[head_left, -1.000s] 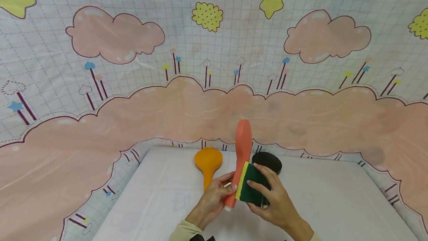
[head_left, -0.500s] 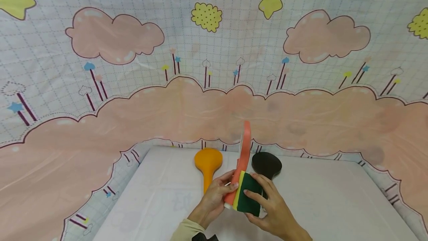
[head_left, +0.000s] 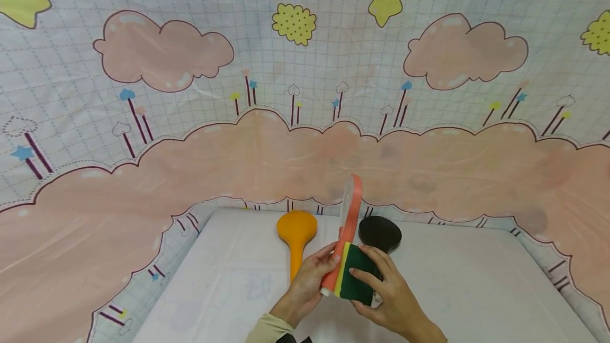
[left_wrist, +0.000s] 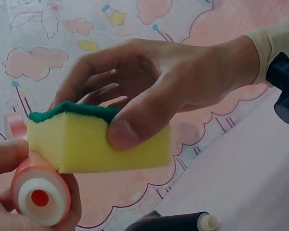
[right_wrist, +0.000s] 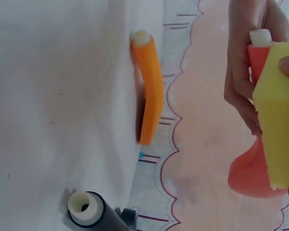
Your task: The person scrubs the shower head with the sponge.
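Observation:
My left hand (head_left: pixel 310 279) grips the handle of a salmon-pink rice spoon (head_left: pixel 349 216), held upright above the white table (head_left: pixel 229 279). My right hand (head_left: pixel 381 290) holds a yellow sponge with a green scouring face (head_left: pixel 355 274) pressed against the spoon's handle. In the left wrist view the thumb of my right hand (left_wrist: pixel 135 130) lies across the sponge's yellow side (left_wrist: pixel 86 144), and the spoon's handle end (left_wrist: pixel 40 197) sits under it. The right wrist view shows the sponge (right_wrist: pixel 277 115) against the pink spoon (right_wrist: pixel 250 173).
An orange rice spoon (head_left: pixel 296 234) lies on the table left of my hands, also seen in the right wrist view as the orange spoon (right_wrist: pixel 149 91). A black spoon (head_left: pixel 379 233) lies behind my right hand. A cartoon cloud-print cloth (head_left: pixel 305 94) hangs behind the table.
The pink spoon has turned from showing its broad face to nearly edge-on. The sponge has shifted slightly along the handle. Both hands stay in about the same place.

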The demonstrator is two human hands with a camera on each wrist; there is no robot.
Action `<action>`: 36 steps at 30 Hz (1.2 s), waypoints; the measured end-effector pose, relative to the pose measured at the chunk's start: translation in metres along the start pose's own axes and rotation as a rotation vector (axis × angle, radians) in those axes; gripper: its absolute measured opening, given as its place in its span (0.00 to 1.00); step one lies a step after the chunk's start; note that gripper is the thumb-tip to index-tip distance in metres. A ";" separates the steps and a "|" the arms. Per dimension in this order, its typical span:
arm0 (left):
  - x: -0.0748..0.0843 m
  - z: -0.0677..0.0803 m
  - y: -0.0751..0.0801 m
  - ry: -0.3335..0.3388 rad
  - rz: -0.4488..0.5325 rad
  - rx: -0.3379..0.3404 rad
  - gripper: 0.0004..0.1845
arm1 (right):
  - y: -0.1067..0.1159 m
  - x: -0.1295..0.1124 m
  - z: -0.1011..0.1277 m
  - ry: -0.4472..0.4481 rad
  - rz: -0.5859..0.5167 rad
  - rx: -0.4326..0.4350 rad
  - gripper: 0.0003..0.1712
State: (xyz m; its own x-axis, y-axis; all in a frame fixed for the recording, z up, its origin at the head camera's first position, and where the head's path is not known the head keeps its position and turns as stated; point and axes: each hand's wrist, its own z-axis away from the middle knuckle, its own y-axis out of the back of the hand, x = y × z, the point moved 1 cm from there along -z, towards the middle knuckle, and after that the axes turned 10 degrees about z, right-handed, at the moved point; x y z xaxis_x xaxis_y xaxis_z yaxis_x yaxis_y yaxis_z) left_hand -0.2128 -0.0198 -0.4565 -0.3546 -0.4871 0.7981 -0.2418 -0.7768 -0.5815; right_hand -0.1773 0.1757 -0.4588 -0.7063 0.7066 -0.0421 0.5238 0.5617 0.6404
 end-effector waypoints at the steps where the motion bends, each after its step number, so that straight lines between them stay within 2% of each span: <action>1: 0.000 0.000 0.000 0.004 0.006 -0.001 0.32 | 0.000 0.000 0.000 0.003 -0.002 0.004 0.30; 8: -0.001 0.001 0.001 0.022 0.027 -0.012 0.29 | 0.004 0.007 -0.003 -0.017 0.010 0.002 0.26; 11: -0.002 0.002 0.000 0.025 0.023 -0.004 0.28 | 0.007 0.010 -0.006 -0.026 0.011 0.009 0.29; 21: -0.004 0.005 -0.004 0.038 0.062 0.030 0.29 | 0.010 0.015 -0.012 -0.039 0.007 0.025 0.25; 31: -0.001 0.002 -0.006 0.010 0.100 0.045 0.28 | 0.006 0.004 -0.006 -0.093 0.008 -0.032 0.32; 36: 0.000 0.001 -0.005 -0.007 0.098 0.034 0.28 | 0.004 -0.001 -0.004 -0.087 0.005 -0.048 0.35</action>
State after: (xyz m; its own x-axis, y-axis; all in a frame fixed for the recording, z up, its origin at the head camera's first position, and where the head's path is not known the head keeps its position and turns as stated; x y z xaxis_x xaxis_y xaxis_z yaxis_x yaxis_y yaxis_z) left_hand -0.2110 -0.0164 -0.4538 -0.3686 -0.5642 0.7388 -0.1754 -0.7383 -0.6513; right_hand -0.1766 0.1759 -0.4534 -0.6587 0.7453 -0.1034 0.5025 0.5380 0.6768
